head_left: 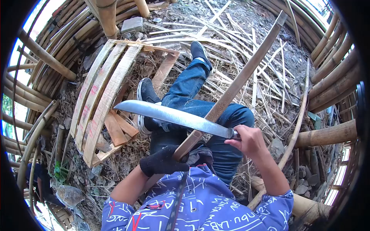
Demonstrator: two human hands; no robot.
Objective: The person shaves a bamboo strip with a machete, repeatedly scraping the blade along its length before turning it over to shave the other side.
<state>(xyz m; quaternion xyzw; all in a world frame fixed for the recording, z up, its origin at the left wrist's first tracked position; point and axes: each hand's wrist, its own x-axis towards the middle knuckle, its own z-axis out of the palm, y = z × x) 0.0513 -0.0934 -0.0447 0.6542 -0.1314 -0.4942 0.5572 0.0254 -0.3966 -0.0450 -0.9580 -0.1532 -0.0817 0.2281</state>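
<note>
My right hand (pixel 249 141) is bare and closed around the handle of a machete (pixel 169 114). Its broad steel blade points left and lies across a long brown bamboo strip (pixel 239 85), overlapping it in this view. In a black glove, my left hand (pixel 165 161) wraps round the lower part of the strip, close to my body. From there the strip slants up over my bent leg (pixel 235 115) to the far right, its far end raised above the ground. Most of the machete's handle is hidden by my fingers.
A wooden pallet piece (pixel 111 86) leans on the ground at left. Thin split bamboo strips (pixel 231 46) litter the ground ahead. Thick bamboo poles (pixel 327 133) stand or lie around both sides. A grey block (pixel 132 25) sits behind the pallet. Another person (pixel 40 179) is partly visible at far left.
</note>
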